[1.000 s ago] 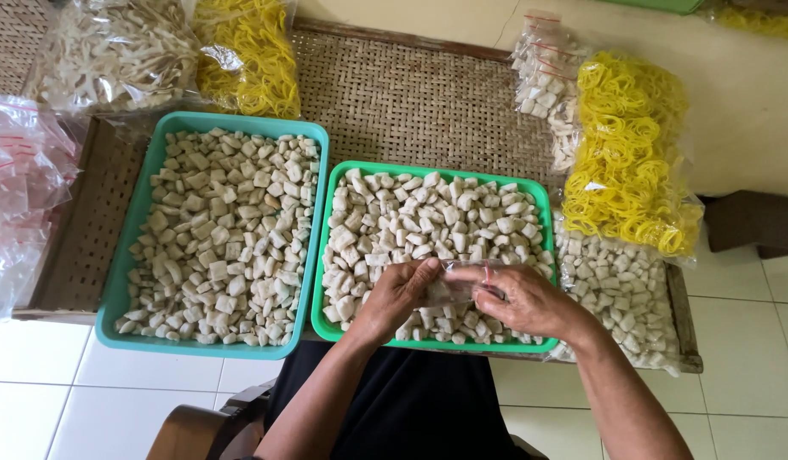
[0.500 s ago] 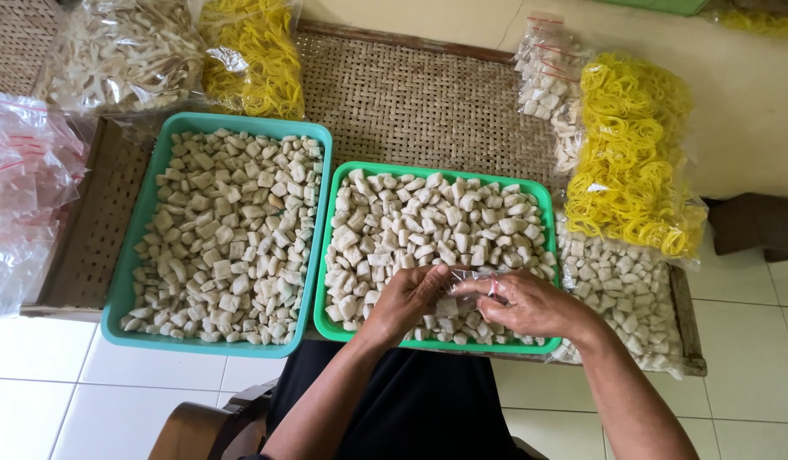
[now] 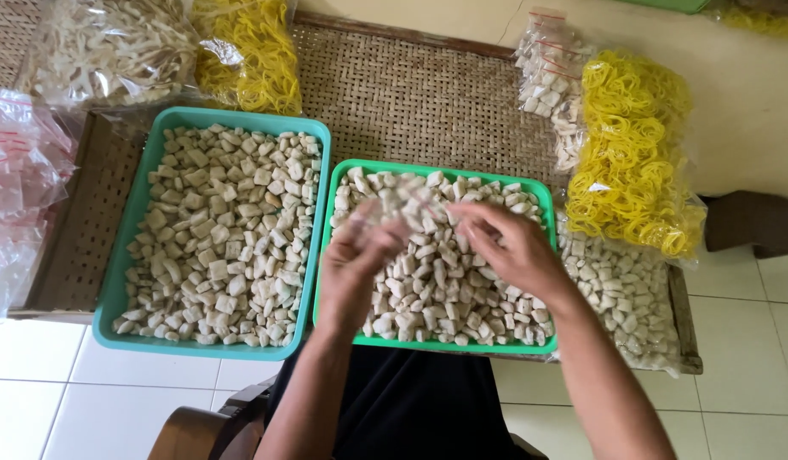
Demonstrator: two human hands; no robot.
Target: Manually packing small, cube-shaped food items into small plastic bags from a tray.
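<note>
1 head-worn camera looks steeply down from close above a woven mat (image 3: 428, 102). The green tray (image 3: 543, 196) fills the centre, a teal tray (image 3: 138, 204) sits at 9 o'clock, and white floor tiles (image 3: 735, 341) show at 4 o'clock. No second view shares the scene.

floor: we see white tiles (image 3: 36, 383), near + right | furn: low woven rattan table (image 3: 411, 94) w/ wood frame, centre | far right: dark wood block (image 3: 752, 220) | light: soft daylight, even
</note>
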